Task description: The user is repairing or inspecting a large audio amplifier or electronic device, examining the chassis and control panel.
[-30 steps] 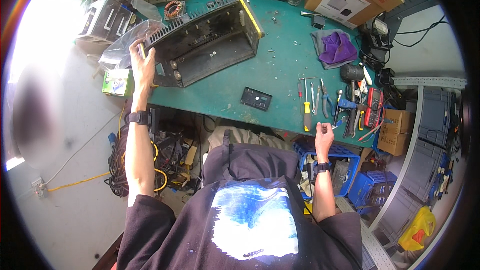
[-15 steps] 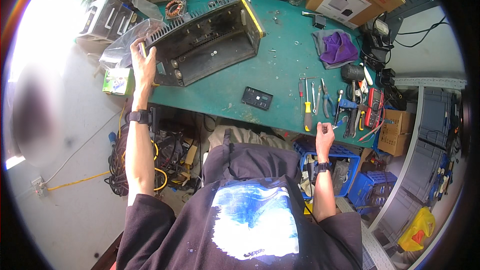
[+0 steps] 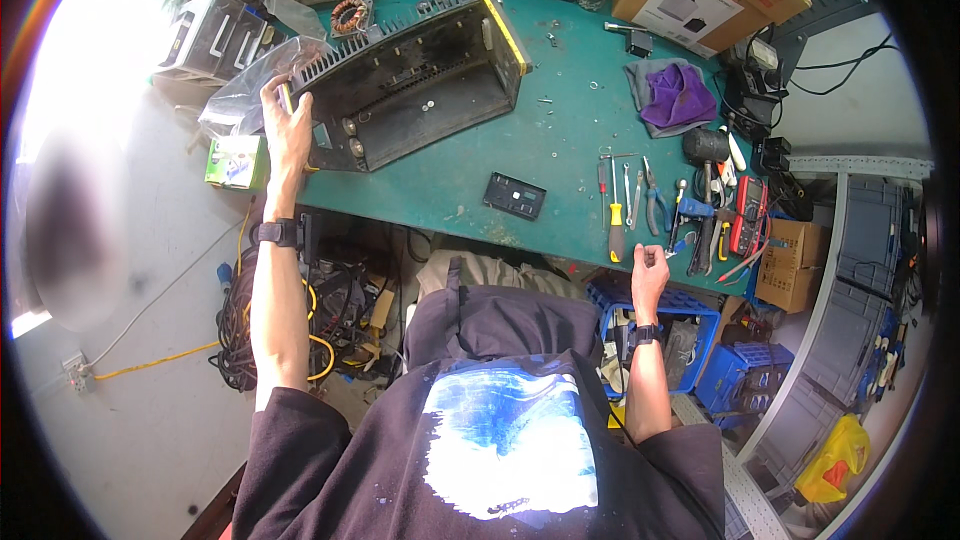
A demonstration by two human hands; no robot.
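Note:
A large black metal housing (image 3: 430,105) with cooling fins and yellow edges lies open-side toward me on the green workbench (image 3: 400,198). Its left end is gripped by my left hand (image 3: 287,135), with thumb and fingers spread around the edge. My right hand (image 3: 650,270) is at the bench's front edge, its fingers curled into a pinch; what they hold, if anything, is hidden. Close beside those fingertips is a small blue-and-white piece (image 3: 682,246). A yellow-and-grey screwdriver (image 3: 615,230) lies just left of that hand. In front of the housing sits a small black rectangular cover (image 3: 514,196).
Blue-handled pliers (image 3: 656,208), wrenches, a black mallet (image 3: 706,147) and a red multimeter (image 3: 748,215) crowd the right side. Behind them lie a purple cloth (image 3: 678,97) and a cardboard box (image 3: 690,0). A green-and-white box (image 3: 237,162) stands left of the housing.

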